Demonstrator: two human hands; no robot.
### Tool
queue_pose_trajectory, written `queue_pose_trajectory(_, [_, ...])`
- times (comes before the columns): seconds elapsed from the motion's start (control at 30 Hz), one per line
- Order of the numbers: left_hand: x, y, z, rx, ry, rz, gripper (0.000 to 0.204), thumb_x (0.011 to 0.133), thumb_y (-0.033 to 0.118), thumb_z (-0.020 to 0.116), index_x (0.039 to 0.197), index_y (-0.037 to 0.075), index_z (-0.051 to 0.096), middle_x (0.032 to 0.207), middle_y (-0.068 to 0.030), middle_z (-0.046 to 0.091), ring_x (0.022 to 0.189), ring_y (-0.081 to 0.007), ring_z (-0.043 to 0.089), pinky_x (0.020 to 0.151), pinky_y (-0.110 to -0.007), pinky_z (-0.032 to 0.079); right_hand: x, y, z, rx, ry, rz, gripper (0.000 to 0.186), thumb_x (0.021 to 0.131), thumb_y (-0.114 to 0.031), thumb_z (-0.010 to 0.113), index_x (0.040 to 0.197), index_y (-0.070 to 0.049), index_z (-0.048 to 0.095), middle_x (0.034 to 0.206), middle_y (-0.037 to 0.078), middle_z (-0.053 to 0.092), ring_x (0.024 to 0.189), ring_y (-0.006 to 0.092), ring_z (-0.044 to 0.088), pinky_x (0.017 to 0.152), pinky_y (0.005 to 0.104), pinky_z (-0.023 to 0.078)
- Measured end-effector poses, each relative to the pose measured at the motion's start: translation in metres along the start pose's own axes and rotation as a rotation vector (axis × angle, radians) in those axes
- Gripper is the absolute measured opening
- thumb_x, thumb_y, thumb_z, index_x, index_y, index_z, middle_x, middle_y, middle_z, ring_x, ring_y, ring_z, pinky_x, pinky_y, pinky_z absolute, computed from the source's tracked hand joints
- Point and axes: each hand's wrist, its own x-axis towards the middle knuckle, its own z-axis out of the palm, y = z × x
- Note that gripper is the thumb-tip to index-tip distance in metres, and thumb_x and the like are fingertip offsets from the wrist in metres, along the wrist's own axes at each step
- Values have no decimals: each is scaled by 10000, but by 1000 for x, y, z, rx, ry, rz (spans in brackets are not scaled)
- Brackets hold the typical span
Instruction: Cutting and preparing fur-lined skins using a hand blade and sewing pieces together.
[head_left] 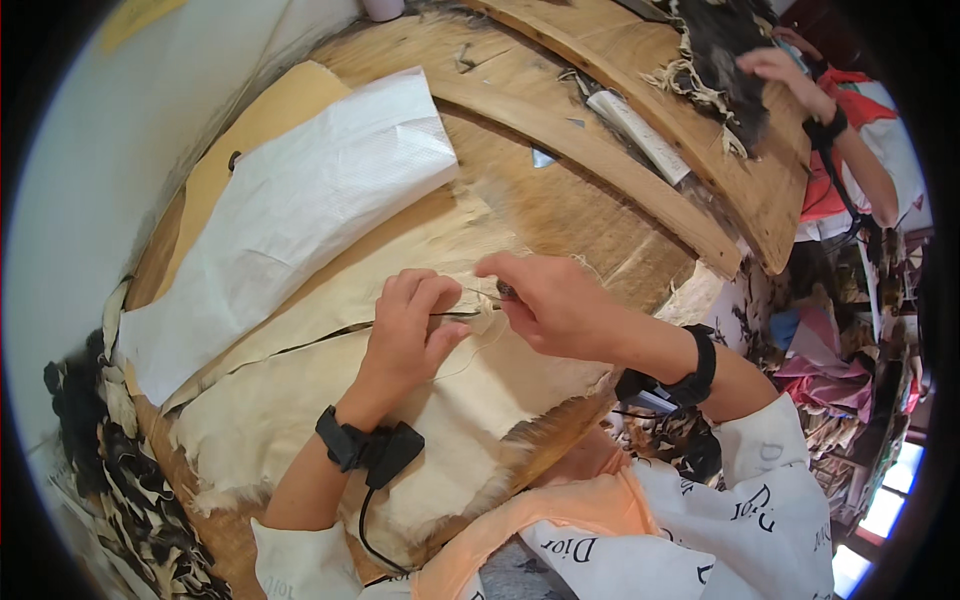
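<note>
A pale hide (290,420) with a furry edge lies on the wooden table, and a long dark gap runs across it. My left hand (408,325) pinches the hide's edge beside that gap, thumb below and fingers above. Close by on the right, my right hand (553,305) is closed around a small tool with a dark end (506,290); the fingers hide most of it, so its kind is unclear. A fine pale thread (465,368) loops down over the hide between my hands.
White woven sheeting (300,190) covers part of a yellow-tan sheet (255,110) at the upper left. Long wooden boards (600,170) cross the far side. Another person's hand (780,75) is near a dark fur piece (715,60). Dark fur scraps (140,490) lie left.
</note>
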Motion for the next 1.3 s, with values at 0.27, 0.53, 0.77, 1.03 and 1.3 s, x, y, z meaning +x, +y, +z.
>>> queue_pose_trajectory(0.27, [1, 0, -4, 4, -88, 42, 397, 673, 42, 674, 1037, 39, 517, 1040, -115, 487, 954, -289, 454, 826, -358, 403, -5, 2, 14, -164, -128, -33, 105, 689, -38, 587, 792, -43, 572, 717, 120, 559, 720, 318, 576, 657, 394, 461])
queue_pose_trajectory(0.53, [0, 2, -5, 14, -70, 30, 427, 670, 110, 694, 1069, 75, 545, 1057, -106, 504, 974, -291, 454, 847, -382, 363, -63, 4, -72, -679, -374, 93, 84, 701, -77, 563, 778, -64, 594, 745, 88, 553, 765, 275, 571, 675, 365, 478])
queue_pose_trajectory(0.77, [1, -1, -5, 57, -113, 41, 423, 694, 72, 674, 1092, 50, 534, 1085, -118, 484, 1008, -285, 440, 876, -358, 392, -32, -13, -41, -359, -27, 62, 116, 668, -37, 608, 776, -56, 570, 719, 102, 486, 709, 288, 518, 618, 379, 428])
queue_pose_trajectory(1.03, [-4, -3, 3, -80, -3, 0, 260, 715, 44, 681, 970, 92, 688, 928, -60, 539, 878, -207, 485, 761, -298, 432, -9, 18, 17, -280, 106, 3, 135, 704, -102, 682, 731, -36, 567, 724, 117, 485, 708, 302, 516, 619, 392, 425])
queue_pose_trajectory(1.3, [0, -5, 8, 26, 59, 94, 245, 709, 17, 708, 935, 114, 704, 911, -49, 546, 828, -187, 498, 697, -271, 450, -5, 17, 6, -201, 7, 98, 125, 716, -115, 646, 682, -6, 596, 710, 124, 526, 728, 312, 542, 658, 401, 441])
